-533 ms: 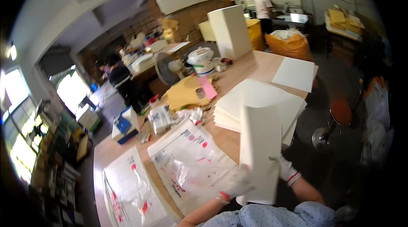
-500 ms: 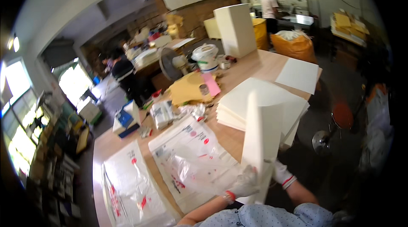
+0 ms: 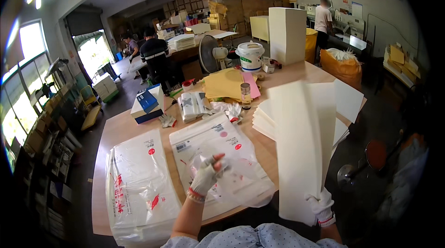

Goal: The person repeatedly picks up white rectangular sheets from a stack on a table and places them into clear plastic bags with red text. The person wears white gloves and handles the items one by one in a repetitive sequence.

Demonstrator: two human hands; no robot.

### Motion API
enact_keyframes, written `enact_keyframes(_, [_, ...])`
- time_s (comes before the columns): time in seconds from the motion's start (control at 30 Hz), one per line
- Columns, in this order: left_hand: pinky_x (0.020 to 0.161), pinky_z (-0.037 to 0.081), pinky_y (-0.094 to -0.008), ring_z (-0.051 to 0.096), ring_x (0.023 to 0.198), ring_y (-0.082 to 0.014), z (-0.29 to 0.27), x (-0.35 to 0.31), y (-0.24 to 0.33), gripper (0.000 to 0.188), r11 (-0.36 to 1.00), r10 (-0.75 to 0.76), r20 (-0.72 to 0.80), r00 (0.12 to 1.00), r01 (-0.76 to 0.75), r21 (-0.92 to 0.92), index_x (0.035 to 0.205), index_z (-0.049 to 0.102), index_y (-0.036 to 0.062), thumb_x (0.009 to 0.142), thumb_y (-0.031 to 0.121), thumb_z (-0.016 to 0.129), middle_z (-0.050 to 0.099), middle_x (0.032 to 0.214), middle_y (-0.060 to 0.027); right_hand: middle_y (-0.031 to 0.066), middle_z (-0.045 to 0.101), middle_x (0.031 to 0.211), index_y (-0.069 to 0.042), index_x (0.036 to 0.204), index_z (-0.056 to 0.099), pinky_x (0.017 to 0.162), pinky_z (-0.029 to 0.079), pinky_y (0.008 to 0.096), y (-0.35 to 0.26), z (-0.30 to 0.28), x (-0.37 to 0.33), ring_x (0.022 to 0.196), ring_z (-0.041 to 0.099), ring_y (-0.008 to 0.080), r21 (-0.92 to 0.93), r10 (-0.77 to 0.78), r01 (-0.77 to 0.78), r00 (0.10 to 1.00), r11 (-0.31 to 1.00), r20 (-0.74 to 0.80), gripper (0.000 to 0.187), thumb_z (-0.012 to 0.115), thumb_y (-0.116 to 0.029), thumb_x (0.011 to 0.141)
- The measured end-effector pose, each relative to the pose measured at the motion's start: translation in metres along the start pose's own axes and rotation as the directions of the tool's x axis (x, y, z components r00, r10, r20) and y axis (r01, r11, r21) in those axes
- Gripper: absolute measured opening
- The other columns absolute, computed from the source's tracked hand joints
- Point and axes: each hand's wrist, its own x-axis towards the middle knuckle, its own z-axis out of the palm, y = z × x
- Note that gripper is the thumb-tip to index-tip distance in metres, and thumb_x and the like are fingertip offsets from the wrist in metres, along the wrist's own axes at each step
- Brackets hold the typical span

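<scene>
My right hand (image 3: 321, 205), in a white glove with a red-edged cuff, grips the lower right edge of a tall, folded white cardboard piece (image 3: 299, 150). The piece stands upright at the table's near right edge. Over the middle stack of clear printed plastic bags (image 3: 252, 180) is my left hand (image 3: 206, 176), its glove leaving fingertips bare. Its fingers are slightly blurred and look apart, with loose film around them; contact with the film is unclear. A second pile of plastic bags (image 3: 139, 183) lies to the left. Behind the cardboard piece are stacked white sheets (image 3: 265, 120).
Across the table stand a white bucket (image 3: 250, 57), a tall white box (image 3: 287, 34), a small jar (image 3: 245, 96), yellow sheets (image 3: 222, 83) and a blue-and-white box (image 3: 147, 102). A round stool (image 3: 375, 155) is at right. Several people work farther back.
My left hand has left the cardboard and moved left over the plastic bags. My right hand keeps hold of the piece, now turned with its broad side showing. The view has shifted.
</scene>
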Motion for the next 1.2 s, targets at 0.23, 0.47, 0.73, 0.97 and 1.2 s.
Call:
enact_keyframes(0.23, [0.075,0.051,-0.0259,0.056,0.078,-0.0097,-0.080,0.105,-0.043,0.034,0.979,-0.205,-0.127,0.970,0.204,-0.023,0.123,0.050,0.0033,0.091,0.006,0.043,0.059,0.097,-0.0044,0.0101,0.061,0.074,-0.006,0.098,0.059,0.050,0.047,0.0396,0.031,0.041,-0.012,0.061,0.061,0.0288,-0.427,-0.157,0.394,0.857,0.814,0.491,0.021,0.051,-0.016,0.081])
enact_keyframes(0.47, [0.067,0.046,-0.0360,0.057,0.077,-0.0311,0.126,0.020,-0.097,0.041,0.356,0.220,0.520,0.825,-0.564,0.745,0.117,0.052,0.0073,0.077,0.007,0.057,0.058,0.079,-0.0167,0.0117,0.059,0.089,-0.009,0.110,0.053,0.067,0.049,0.0403,0.070,0.142,0.082,0.079,0.062,0.0278,-0.438,-0.119,0.482,0.764,0.759,0.634,0.030,0.051,-0.021,0.082])
enact_keyframes(0.73, [0.074,0.049,-0.0364,0.057,0.090,-0.0252,0.007,0.003,-0.143,0.051,0.142,0.092,0.212,0.973,-0.223,0.964,0.123,0.047,0.0128,0.076,0.023,0.066,0.057,0.101,-0.0110,0.0220,0.059,0.102,-0.013,0.122,0.044,0.080,0.045,0.0468,0.100,0.226,0.157,0.093,0.057,0.0400,-0.465,0.064,0.034,0.979,0.885,0.195,0.038,0.045,-0.024,0.085])
enact_keyframes(0.97, [0.096,0.036,-0.0469,0.046,0.109,-0.0371,-0.042,0.002,-0.130,0.055,-0.090,0.508,0.203,0.837,-0.183,0.979,0.127,0.042,0.0125,0.078,0.026,0.064,0.045,0.123,-0.0162,0.0229,0.062,0.089,-0.008,0.099,0.048,0.070,0.045,0.0530,0.095,0.226,0.183,0.083,0.061,0.0404,-0.575,0.243,0.042,0.879,0.817,0.410,0.022,0.039,-0.024,0.087])
enact_keyframes(1.2, [0.083,0.045,-0.0333,0.058,0.085,-0.0288,-0.020,0.148,-0.124,0.052,0.378,0.099,-0.378,0.920,0.317,0.870,0.130,0.038,0.0029,0.083,0.015,0.058,0.060,0.100,-0.0149,0.0224,0.062,0.078,-0.005,0.104,0.046,0.059,0.047,0.0506,0.075,0.216,0.181,0.071,0.062,0.0393,-0.485,0.087,0.213,0.846,0.848,0.525,0.022,0.040,-0.019,0.088])
